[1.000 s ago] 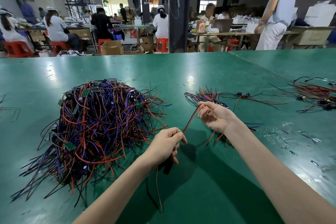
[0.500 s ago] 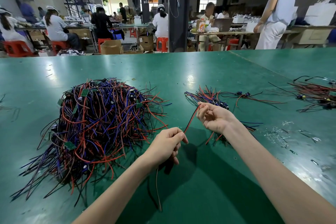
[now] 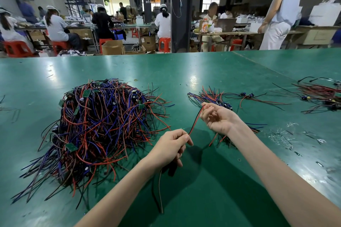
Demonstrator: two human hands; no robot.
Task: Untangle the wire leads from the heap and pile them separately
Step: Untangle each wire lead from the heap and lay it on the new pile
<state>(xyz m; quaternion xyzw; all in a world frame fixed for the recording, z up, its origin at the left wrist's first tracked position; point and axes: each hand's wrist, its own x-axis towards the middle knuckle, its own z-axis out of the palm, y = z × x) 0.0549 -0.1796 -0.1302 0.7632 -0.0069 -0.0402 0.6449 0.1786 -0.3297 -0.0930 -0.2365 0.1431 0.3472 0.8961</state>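
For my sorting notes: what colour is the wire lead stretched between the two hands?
The lead is red paired with black, seen in the head view.

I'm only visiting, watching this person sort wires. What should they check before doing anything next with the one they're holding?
1. Grip: left hand and right hand both pinch the red-and-black lead: ok.
2. Clear of the heap: the stretch between the hands touches no other wire: ok.
3. Tail below the left hand hangs loose above the table, away from the heap: ok.
4. Separate pile lies just beyond the right hand: ok.
5. What is on the lead's ends, hidden in the fingers: cannot tell.
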